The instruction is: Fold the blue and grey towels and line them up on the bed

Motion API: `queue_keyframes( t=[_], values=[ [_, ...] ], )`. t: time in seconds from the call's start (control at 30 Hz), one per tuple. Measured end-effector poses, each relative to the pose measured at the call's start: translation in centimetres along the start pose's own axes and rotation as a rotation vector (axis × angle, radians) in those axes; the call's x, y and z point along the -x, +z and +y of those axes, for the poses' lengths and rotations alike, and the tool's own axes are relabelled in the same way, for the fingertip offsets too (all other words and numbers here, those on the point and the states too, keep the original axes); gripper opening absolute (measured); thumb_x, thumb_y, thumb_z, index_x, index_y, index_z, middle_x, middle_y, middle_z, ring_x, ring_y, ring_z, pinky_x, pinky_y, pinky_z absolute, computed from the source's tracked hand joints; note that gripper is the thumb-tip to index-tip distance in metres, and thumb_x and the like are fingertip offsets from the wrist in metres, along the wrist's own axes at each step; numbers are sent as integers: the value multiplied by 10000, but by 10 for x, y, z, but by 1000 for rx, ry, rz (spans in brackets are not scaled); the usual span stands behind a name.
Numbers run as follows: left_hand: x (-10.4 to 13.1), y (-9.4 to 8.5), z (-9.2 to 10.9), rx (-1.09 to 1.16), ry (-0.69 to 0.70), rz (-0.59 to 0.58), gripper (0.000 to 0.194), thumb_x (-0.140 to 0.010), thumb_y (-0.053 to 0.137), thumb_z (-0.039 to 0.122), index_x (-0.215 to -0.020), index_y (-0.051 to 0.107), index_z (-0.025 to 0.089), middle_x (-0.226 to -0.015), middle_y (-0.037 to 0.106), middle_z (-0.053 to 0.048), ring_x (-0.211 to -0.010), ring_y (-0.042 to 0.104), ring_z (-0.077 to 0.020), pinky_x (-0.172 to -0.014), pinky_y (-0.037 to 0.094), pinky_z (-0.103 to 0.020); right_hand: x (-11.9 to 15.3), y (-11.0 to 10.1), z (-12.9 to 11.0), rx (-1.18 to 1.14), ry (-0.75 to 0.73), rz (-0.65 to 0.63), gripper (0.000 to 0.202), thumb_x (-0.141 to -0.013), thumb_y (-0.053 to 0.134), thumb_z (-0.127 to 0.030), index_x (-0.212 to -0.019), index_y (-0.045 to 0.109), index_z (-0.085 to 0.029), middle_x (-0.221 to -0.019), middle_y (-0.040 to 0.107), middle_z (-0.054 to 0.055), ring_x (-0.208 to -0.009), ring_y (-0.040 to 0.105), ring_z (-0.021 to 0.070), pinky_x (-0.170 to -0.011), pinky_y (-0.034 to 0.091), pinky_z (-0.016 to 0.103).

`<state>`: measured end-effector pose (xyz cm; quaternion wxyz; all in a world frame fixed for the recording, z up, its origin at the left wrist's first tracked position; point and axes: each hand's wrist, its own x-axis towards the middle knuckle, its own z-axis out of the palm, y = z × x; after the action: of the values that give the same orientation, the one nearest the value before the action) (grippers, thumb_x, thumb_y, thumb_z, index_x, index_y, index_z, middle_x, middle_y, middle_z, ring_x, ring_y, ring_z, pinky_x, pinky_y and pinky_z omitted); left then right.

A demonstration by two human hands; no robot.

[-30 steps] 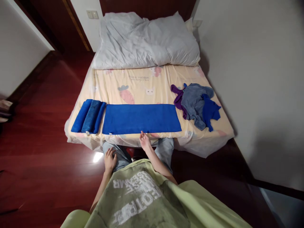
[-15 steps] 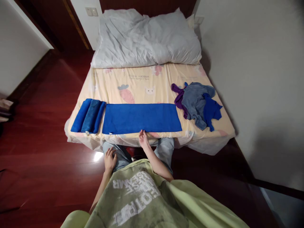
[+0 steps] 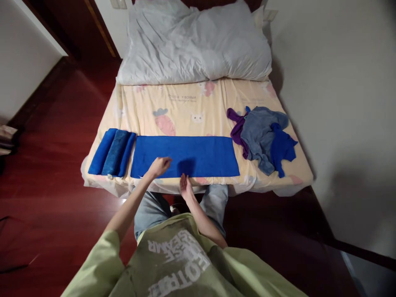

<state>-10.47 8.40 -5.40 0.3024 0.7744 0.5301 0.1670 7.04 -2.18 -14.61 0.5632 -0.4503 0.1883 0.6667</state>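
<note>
A blue towel [image 3: 204, 154] lies flat and spread out along the bed's near edge. Above its left part hangs my left hand [image 3: 160, 166], its fingers curled together; whether anything is between them is too small to tell. My right hand [image 3: 186, 185] is at the towel's near edge, palm up with the fingers stretched out, holding nothing. Left of the flat towel lie several rolled blue towels [image 3: 114, 152] side by side. On the right is a crumpled heap with a grey-blue cloth [image 3: 260, 132], a purple cloth [image 3: 237, 130] and a bright blue cloth [image 3: 283, 146].
A large white quilt [image 3: 198, 45] is bunched at the far end of the bed, which has a yellow patterned sheet [image 3: 182, 103]. A wall [image 3: 334, 82] rises on the right. Dark red floor [image 3: 62, 165] shows at the left.
My left hand has risen from my leg to above the flat towel, and its fingers have closed. My right hand has stayed near the towel's edge. The view has shifted slightly.
</note>
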Motion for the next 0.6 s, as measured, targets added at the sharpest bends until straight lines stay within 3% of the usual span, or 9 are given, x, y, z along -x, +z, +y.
queue_keyframes(
  t=[0.07, 0.13, 0.27, 0.43, 0.6],
  values=[
    [-66, -10, 10, 24, 16, -75, 324, -971, 495, 240, -1073, 769, 101, -790, 766, -67, -712, 707, -166, -760, 529, -255, 0, 0, 0, -3, 12, 25, 150, -1040, 595, -218, -942, 708, -206, -1088, 785, 29, -1079, 732, 100, -861, 634, 174],
    [-123, -13, 16, 1, -74, -182, 329, -960, 475, 161, -1076, 759, 43, -811, 769, -99, -611, 667, -137, -722, 537, -261, 1, 0, -1, -15, 18, 22, 174, -1050, 573, -222, -946, 712, -210, -1097, 785, 30, -1089, 733, 109, -886, 638, 196],
    [-203, -7, 20, -74, -300, -353, 371, -976, 461, 140, -1232, 703, 24, -961, 781, -161, -656, 702, -148, -717, 568, -267, 2, 0, -3, -28, 50, 31, 173, -1052, 567, -221, -980, 723, -200, -1138, 781, 44, -1108, 731, 117, -891, 638, 201],
    [-248, 10, 19, -91, -388, -444, 336, -968, 558, 219, -1248, 716, 121, -942, 792, -132, -710, 742, -184, -711, 596, -257, 1, -1, -4, -35, 93, 80, 140, -1032, 590, -217, -1018, 725, -180, -1156, 777, 59, -1099, 734, 124, -899, 630, 205],
    [-263, 23, 19, -119, -448, -508, 364, -990, 578, 346, -1137, 738, 53, -804, 767, -162, -640, 725, -193, -671, 597, -261, -2, -4, -2, -26, 61, 41, 110, -1007, 632, -218, -1065, 723, -197, -1176, 772, 50, -1090, 735, 123, -929, 624, 221]
  ],
)
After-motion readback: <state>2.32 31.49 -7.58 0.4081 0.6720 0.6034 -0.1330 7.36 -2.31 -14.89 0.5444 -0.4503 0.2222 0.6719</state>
